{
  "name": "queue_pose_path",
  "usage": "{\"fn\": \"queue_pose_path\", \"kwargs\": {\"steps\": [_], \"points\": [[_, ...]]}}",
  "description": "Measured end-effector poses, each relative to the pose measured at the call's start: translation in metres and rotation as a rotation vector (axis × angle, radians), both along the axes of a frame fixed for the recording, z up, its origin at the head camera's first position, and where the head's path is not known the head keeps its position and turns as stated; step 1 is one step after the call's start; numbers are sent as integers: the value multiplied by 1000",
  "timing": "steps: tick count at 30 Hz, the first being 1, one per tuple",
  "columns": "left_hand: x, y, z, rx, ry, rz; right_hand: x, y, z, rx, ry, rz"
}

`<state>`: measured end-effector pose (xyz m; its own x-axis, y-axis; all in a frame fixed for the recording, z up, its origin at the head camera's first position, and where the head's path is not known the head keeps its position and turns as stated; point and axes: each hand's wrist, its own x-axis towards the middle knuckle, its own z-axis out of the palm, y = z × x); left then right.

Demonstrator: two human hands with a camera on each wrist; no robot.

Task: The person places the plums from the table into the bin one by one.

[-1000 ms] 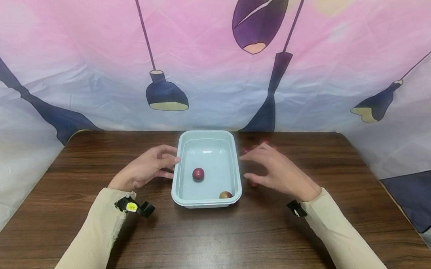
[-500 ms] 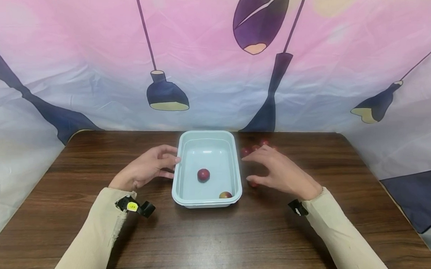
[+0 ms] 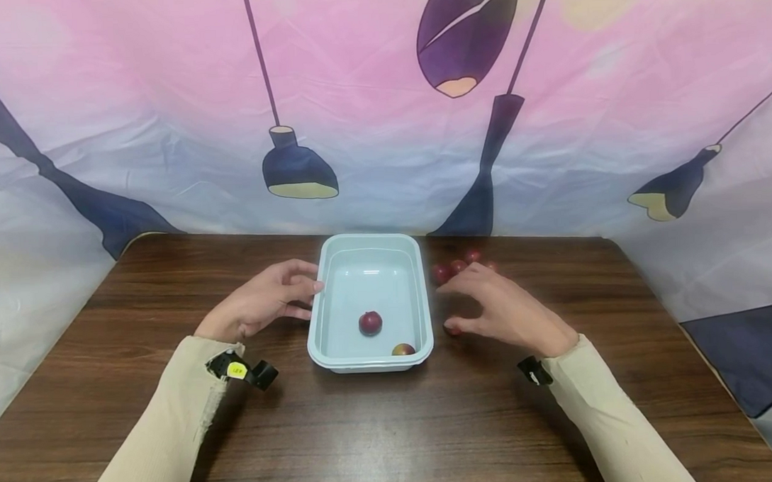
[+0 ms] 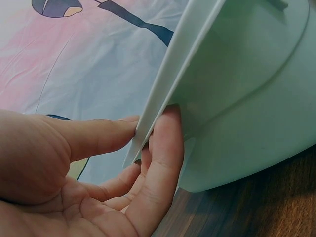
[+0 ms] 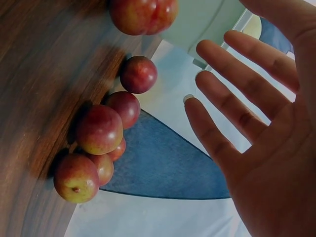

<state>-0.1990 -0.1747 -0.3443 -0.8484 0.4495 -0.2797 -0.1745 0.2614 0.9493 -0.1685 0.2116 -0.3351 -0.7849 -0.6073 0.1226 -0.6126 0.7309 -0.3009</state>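
Thumb and fingers of my left hand (image 3: 267, 300) pinch the left rim of a pale blue-green plastic tub (image 3: 374, 270); the left wrist view shows the rim (image 4: 160, 89) between thumb and index finger. Two plums lie in the tub: a dark red plum (image 3: 370, 324) near the middle and a yellowish-red plum (image 3: 403, 349) in the front right corner. Right of the tub, my right hand (image 3: 500, 311) hovers with spread, relaxed fingers and holds nothing. Below it, a single plum (image 5: 143, 15) sits near the tub, partly hidden by the thumb in the head view.
Several more plums (image 5: 98, 129) are clustered on the brown wooden table (image 3: 393, 432), behind my right hand and right of the tub. A printed cloth (image 3: 369, 128) with lamp shapes hangs along the table's back edge.
The dark red plum in the tub has rolled right and a little toward me. My right hand has shifted slightly right, uncovering more of the clustered plums. My left hand keeps its place.
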Motion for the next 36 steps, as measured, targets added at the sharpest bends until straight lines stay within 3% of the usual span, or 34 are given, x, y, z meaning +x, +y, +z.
{"fn": "queue_pose_path", "kwargs": {"steps": [17, 26, 36], "points": [[1, 1, 1, 24, 0, -1, -2, 1, -4, 45, -37, 17], [0, 0, 0, 8, -1, 4, -1, 0, -7, 69, -98, 16], [0, 0, 0, -3, 1, 5, -1, 0, -12, 94, -96, -1]]}}
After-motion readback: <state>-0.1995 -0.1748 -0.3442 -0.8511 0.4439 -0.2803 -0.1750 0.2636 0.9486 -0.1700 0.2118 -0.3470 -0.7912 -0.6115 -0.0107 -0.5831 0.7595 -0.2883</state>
